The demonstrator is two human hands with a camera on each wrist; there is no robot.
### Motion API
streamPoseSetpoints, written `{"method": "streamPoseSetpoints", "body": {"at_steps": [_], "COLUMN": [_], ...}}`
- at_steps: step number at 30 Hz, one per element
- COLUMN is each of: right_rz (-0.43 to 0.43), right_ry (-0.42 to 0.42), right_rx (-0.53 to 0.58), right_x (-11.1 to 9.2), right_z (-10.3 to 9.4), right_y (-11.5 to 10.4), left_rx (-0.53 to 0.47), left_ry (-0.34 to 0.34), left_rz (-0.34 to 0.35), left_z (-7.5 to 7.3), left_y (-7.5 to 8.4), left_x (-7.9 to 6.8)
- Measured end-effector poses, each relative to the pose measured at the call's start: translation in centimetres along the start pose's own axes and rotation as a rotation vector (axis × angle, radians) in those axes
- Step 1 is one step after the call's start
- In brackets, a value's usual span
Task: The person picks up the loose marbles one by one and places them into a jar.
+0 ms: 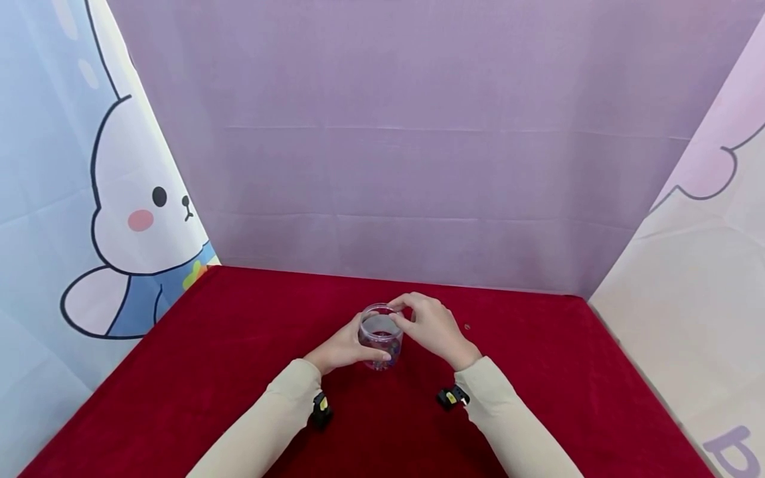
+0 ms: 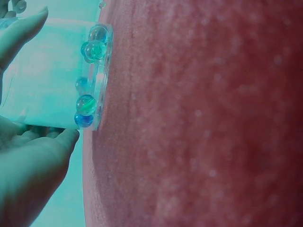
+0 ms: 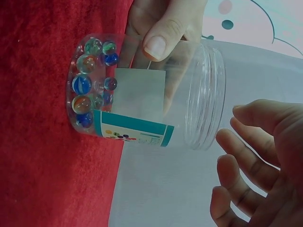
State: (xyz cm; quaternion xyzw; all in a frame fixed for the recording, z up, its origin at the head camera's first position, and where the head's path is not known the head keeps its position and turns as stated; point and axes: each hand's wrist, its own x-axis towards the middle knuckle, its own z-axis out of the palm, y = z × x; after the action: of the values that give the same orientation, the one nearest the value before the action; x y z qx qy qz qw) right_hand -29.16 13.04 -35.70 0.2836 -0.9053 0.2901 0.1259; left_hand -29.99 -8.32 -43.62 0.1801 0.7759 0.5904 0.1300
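A clear plastic jar [image 1: 380, 325] with a threaded rim stands upright on the red cloth, its mouth uncovered. Several glass marbles [image 3: 82, 84] lie at its bottom, blue, green and orange-swirled. A label with a teal band [image 3: 133, 128] is wrapped on its wall. My left hand [image 1: 348, 345] grips the jar around its side, thumb on the near wall. Beside the rim is my right hand [image 1: 431, 325], its fingers loosely bent; nothing shows between them in the right wrist view. The left wrist view shows the left thumb and fingers on either side of the jar wall [image 2: 47, 71].
Red cloth [image 1: 239, 345] covers the table. A small marble-like thing [image 1: 467, 326] lies on it to the right of my right hand. Behind hangs a lilac curtain [image 1: 382, 166], with printed sheets at the left [image 1: 137, 212] and right [image 1: 705, 279].
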Motion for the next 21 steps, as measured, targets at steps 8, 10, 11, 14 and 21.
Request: {"method": "streamPoseSetpoints", "body": {"at_steps": [8,10,11,14,21], "right_rz": [-0.007,-0.009,-0.010,-0.007,-0.017], "right_ry": [0.010,0.015,0.017,0.023,0.054], "right_rx": [0.003,0.001,0.000,-0.004,-0.022], "right_x": [-0.36,-0.41,-0.44,-0.54,-0.93], "right_z": [-0.17,-0.18,-0.22,-0.38,-0.88], "right_y": [0.33,0.45,0.51,0.60,0.63], "left_rx": [-0.010,-0.008,-0.006,0.000,0.007], "left_ry": [0.003,0.005,0.005,0.009,0.019], "left_rz": [0.001,-0.002,-0.004,-0.006,-0.008], "left_z": [0.02,0.01,0.01,-0.02,-0.02], "left_y": [0.08,0.11,0.12,0.13,0.17], "left_x": [-0.11,-0.13,-0.14,-0.15,-0.14]}}
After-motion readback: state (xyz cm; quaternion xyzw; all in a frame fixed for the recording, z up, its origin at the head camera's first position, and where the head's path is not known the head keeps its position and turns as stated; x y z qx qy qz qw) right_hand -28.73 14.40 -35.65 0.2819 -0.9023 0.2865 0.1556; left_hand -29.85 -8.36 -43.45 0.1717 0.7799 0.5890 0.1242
